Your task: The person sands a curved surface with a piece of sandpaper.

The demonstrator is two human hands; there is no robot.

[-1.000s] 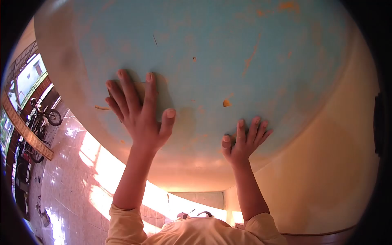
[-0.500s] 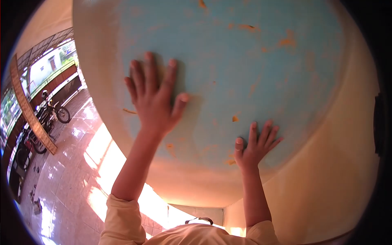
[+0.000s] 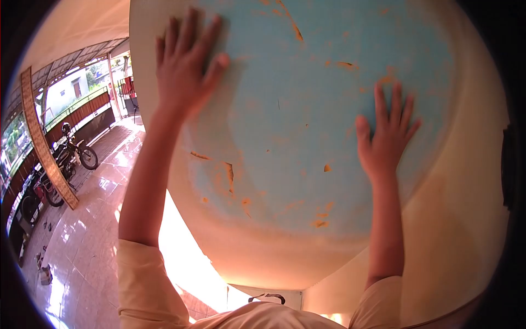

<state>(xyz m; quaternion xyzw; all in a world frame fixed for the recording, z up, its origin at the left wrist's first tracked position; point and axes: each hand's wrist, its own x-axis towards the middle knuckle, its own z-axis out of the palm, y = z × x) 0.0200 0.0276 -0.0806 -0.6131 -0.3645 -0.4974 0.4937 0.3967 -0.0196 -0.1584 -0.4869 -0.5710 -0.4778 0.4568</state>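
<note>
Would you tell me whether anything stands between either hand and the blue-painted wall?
Nothing visible does: the left hand and right hand are spread over the blue-painted wall, with no object showing between. Their undersides are hidden, so contact is unclear.

no readable text, labels, numbers, brands, signs

Two hands (image 3: 185,81) (image 3: 388,141), perhaps two motorcycles (image 3: 69,153) (image 3: 40,192)
</note>
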